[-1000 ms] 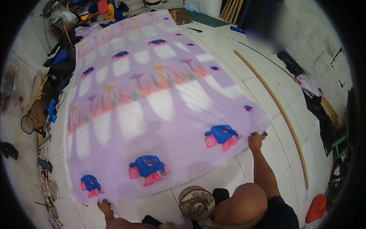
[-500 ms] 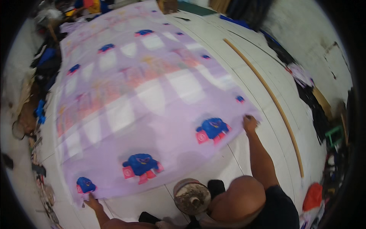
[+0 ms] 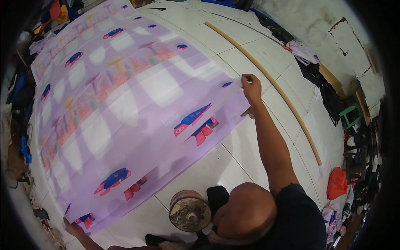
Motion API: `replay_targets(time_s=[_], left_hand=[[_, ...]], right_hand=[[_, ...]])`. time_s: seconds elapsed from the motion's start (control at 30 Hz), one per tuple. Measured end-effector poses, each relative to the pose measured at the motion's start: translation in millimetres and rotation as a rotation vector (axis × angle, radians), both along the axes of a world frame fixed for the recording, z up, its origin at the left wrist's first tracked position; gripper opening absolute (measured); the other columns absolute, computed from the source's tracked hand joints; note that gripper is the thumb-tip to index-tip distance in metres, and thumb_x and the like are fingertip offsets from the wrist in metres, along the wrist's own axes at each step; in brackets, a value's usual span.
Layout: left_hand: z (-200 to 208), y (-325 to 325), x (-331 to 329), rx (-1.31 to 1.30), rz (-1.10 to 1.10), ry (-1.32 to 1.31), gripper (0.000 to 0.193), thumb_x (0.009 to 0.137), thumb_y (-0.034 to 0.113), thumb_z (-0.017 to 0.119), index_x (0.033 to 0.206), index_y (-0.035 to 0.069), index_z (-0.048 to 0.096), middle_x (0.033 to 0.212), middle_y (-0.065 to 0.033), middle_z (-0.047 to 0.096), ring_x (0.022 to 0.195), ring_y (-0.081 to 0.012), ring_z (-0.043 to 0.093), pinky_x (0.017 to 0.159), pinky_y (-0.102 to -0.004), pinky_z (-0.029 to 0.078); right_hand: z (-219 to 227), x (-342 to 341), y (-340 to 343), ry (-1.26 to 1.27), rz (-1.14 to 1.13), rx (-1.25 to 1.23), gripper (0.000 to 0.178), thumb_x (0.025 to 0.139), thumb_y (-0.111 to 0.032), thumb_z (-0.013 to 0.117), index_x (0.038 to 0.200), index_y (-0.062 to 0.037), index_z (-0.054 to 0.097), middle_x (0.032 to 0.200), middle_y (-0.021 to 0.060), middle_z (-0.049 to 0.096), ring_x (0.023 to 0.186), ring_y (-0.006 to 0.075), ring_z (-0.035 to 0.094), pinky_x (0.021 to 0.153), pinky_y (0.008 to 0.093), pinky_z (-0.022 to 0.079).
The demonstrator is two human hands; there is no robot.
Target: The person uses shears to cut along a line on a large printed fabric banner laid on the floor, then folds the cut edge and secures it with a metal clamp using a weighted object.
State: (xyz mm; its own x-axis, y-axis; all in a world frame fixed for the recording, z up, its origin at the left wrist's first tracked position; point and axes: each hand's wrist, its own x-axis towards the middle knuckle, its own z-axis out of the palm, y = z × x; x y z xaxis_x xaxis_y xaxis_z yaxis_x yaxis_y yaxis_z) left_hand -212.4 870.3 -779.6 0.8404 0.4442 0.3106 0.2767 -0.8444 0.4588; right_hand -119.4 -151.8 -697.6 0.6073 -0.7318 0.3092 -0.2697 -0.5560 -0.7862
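A large lilac printed fabric sheet [image 3: 150, 141], with blue and pink figures and pale arches, lies over the white tiled floor. My right hand [image 3: 251, 88] is closed in a pinch on its near right edge, raised off the tiles. At the near left corner, my left hand [image 3: 72, 227] grips the same sheet, its fingertips partly hidden. Between the hands the near part is folded over, splitting the blue figures along the fold. A small dark object [image 3: 249, 112] shows beside the sheet's edge below my right hand; I cannot make out its kind.
A round, stained, drum-like object [image 3: 190, 211] with a central knob stands by my knee. A long wooden pole [image 3: 271, 79] lies on the right, beside a thin dark rod [image 3: 250, 29]. An orange-red bag [image 3: 336, 183], a green stool [image 3: 351, 115] and clutter line the walls.
My right hand has moved up and away, lifting the sheet's right edge; my left hand has shifted left. The near part, flat before, is now folded across the blue figures. The view has turned.
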Motion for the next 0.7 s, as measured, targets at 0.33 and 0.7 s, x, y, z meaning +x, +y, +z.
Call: replay_targets(time_s=[0.33,0.7], left_hand=[[-64,-71,-55,-0.951,0.596,-0.169,0.045,0.086,0.023,0.075,0.114,-0.008,0.059,0.112,-0.0155,0.065,0.097,-0.0245,0.065,0.083,-0.0366,0.056],[-50,-77,-12,-0.714,0.435,0.187,0.052,0.092,0.028,0.068,0.123,-0.012,0.055,0.123,-0.0257,0.059,0.111,-0.0354,0.06,0.098,-0.044,0.048]], right_hand=[[-146,-85,-14,0.274,0.003,0.109,0.026,0.093,-0.019,0.065,0.107,0.003,0.067,0.09,0.0112,0.066,0.07,0.0151,0.065,0.061,0.0303,0.054],[-124,-106,-5,0.506,0.187,0.035,0.054,0.09,-0.031,0.062,0.132,0.0027,0.057,0.124,0.0274,0.061,0.115,0.0377,0.06,0.102,0.0419,0.045]])
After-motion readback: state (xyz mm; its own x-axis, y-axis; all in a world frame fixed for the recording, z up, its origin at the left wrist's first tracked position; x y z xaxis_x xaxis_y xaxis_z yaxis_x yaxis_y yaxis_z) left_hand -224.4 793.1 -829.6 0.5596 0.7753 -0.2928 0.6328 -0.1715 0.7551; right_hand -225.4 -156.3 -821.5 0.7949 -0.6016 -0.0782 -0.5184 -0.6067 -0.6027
